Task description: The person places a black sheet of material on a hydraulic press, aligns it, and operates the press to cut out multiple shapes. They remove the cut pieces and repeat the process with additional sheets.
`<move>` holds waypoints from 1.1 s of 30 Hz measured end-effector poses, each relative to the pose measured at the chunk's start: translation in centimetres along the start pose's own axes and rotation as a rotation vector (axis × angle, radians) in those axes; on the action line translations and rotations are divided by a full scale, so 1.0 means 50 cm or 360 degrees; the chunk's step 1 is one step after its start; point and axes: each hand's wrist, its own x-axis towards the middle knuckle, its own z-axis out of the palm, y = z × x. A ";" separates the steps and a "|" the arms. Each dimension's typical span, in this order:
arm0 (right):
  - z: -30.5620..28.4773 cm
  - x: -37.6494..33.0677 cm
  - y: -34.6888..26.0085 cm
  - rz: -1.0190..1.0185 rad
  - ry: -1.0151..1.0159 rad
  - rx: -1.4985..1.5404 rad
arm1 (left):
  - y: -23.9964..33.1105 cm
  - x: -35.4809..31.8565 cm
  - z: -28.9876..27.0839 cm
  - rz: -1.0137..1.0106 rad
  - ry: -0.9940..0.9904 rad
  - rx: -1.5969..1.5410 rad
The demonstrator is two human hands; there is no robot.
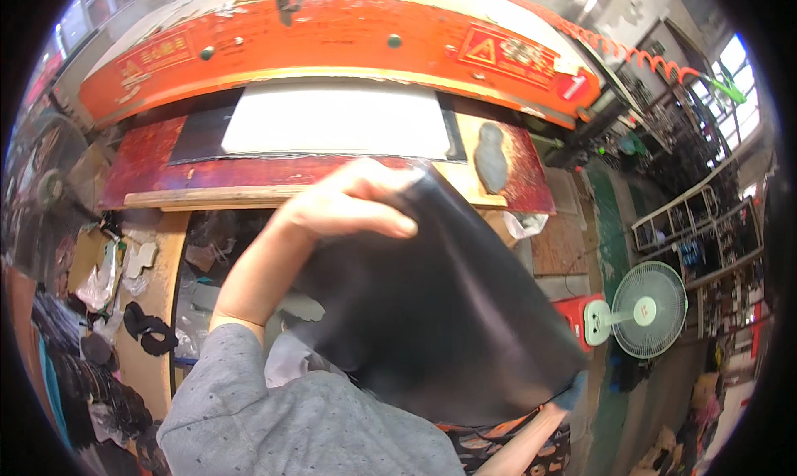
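Note:
A large black sheet (432,293), smooth and leather-like, hangs in front of my body, slanting from upper left to lower right. My left hand (365,200) pinches its upper corner, with the thumb on the near face. Down at the lower right corner my right hand (568,395) has hold of the sheet; something blue covers its fingers, and they are partly hidden. Beyond the sheet, a white board (336,119) lies on a dark mat on the red worktable (137,165). A grey shoe-sole-shaped piece (491,158) rests on a wooden board at the right.
An orange machine beam (332,40) spans the table's far side. A pale green fan (643,310) stands at the right by a red box (574,314). A coiled orange air hose (614,44) hangs at upper right. Black scraps (151,330) and plastic bags lie at the left.

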 end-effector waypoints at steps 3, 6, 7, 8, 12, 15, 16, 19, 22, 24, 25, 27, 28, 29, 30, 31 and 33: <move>0.204 0.069 -0.064 -0.0362 -0.0602 0.0196 | 0.117 -0.160 -0.074 0.0018 0.0695 0.0137; 0.372 0.102 -0.062 -0.0414 -0.0693 0.0390 | 0.187 -0.309 -0.127 0.0661 0.0976 0.0486; 0.424 0.113 -0.050 -0.0406 -0.0709 0.0451 | 0.197 -0.362 -0.141 0.0679 0.0945 0.0351; 0.478 0.124 -0.025 -0.0338 -0.0810 0.0362 | 0.199 -0.415 -0.156 0.0582 0.1024 0.0406; 0.643 0.115 0.156 0.0020 -0.0815 -0.0042 | 0.087 -0.602 -0.189 -0.0072 0.1510 0.0209; 0.690 0.075 0.317 0.0319 -0.0778 -0.0104 | -0.034 -0.704 -0.205 -0.0067 0.1550 -0.0197; 0.696 0.065 0.359 0.0390 -0.0700 -0.0208 | -0.066 -0.732 -0.211 -0.0150 0.1694 -0.0236; 0.723 0.063 0.440 0.0476 -0.0496 -0.0523 | -0.143 -0.776 -0.269 -0.0280 0.1809 -0.0279; 0.754 0.072 0.451 0.0500 -0.0460 -0.0577 | -0.173 -0.783 -0.349 -0.0490 0.1757 -0.0407; 0.778 0.077 0.438 0.0454 -0.0340 -0.0625 | -0.179 -0.779 -0.379 -0.0407 0.1691 -0.0493; 0.788 0.079 0.427 0.0391 -0.0381 -0.0666 | -0.177 -0.776 -0.390 -0.0478 0.1691 -0.0529; 0.815 0.096 0.408 0.0350 -0.0400 -0.0754 | -0.176 -0.758 -0.412 -0.0426 0.1698 -0.0497; 0.835 0.112 0.403 0.0336 -0.0431 -0.0652 | -0.175 -0.746 -0.426 -0.0416 0.1710 -0.0511; 0.856 0.132 0.395 0.0269 -0.0502 -0.0579 | -0.175 -0.730 -0.445 -0.0349 0.1711 -0.0519; 0.882 0.160 0.391 0.0348 -0.0428 -0.0623 | -0.177 -0.710 -0.465 -0.0325 0.1717 -0.0445; 0.909 0.192 0.382 0.0405 -0.0442 -0.0591 | -0.180 -0.687 -0.485 -0.0387 0.1763 -0.0462; 0.984 0.270 0.379 0.0545 -0.0289 -0.0644 | -0.188 -0.641 -0.523 -0.0365 0.1770 -0.0511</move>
